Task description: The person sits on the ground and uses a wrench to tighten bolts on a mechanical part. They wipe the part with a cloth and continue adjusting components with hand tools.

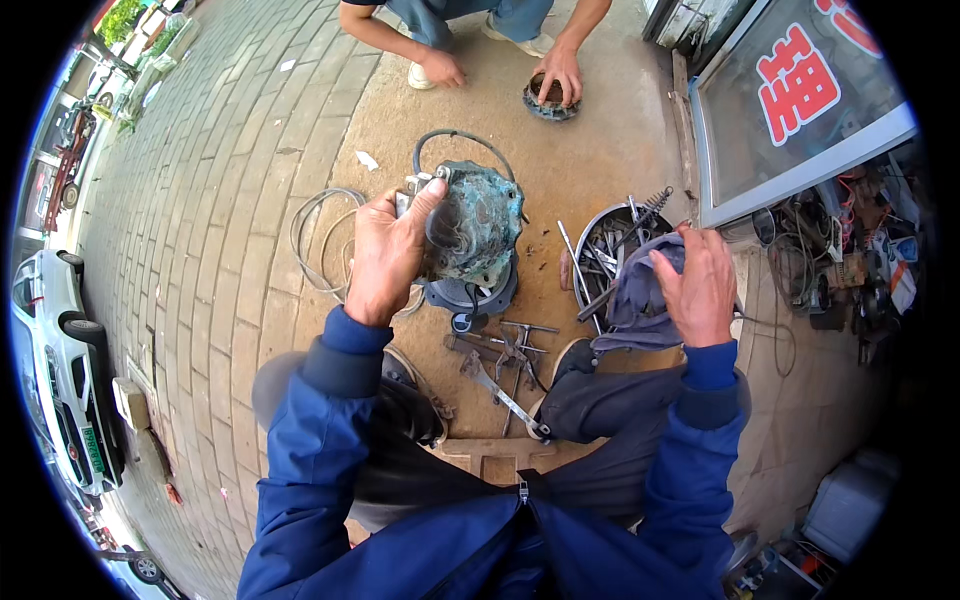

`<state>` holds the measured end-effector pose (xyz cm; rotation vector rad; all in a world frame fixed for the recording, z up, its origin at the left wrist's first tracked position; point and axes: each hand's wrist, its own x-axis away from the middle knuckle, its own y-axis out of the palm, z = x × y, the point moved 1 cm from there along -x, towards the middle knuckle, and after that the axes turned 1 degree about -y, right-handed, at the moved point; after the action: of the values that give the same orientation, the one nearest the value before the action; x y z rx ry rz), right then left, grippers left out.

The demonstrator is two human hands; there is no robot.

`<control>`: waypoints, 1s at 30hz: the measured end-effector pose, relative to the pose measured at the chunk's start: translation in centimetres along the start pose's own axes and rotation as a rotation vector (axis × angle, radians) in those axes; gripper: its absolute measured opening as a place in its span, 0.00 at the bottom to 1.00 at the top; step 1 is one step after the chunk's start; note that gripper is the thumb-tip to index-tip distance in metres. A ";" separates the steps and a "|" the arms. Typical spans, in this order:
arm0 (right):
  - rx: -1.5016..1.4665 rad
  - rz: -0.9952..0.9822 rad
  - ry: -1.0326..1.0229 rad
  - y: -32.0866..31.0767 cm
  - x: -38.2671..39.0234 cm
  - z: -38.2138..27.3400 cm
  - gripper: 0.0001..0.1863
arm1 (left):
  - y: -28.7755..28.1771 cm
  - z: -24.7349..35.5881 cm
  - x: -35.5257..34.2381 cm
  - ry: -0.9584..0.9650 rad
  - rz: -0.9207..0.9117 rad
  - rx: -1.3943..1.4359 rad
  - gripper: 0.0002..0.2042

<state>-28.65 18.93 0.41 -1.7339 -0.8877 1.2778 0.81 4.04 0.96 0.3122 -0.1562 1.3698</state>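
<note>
My left hand (390, 248) grips the side of a corroded, turquoise-crusted metal housing (474, 222), its thumb lying across the top. Beneath the housing is a grey motor body (463, 296), with a black cable (455, 133) arching behind. To the right, my right hand (697, 285) has its fingers curled on a grey-purple rag (642, 310), which is draped over a round basin (580, 275) of wrenches and metal tools. Between my feet lie a wrench (508, 405) and several other tools.
A co-worker's hand (560, 72) grasps a corroded ring part (550, 108) at the top. Coiled hoses (300, 235) lie on the left. A glass door (800, 100) and piled parts (830, 250) border the right; parked cars (75, 380) stand beyond the paving.
</note>
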 end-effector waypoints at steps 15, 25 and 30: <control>-0.676 -0.273 0.403 21.1 15.7 -15.8 0.32 | -0.9 0.2 0.1 -0.065 0.013 0.024 0.14; -1.139 -0.461 0.622 18.0 16.2 -16.3 0.22 | -0.9 0.7 0.2 -0.084 -0.020 0.023 0.17; -1.326 -0.327 0.755 12.2 13.5 -14.4 0.19 | -2.2 0.9 0.1 -0.142 -0.039 0.076 0.15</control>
<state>-10.43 22.65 -13.50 -2.5400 -1.5583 -0.4281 3.04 3.54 1.55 0.4741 -0.2150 1.3175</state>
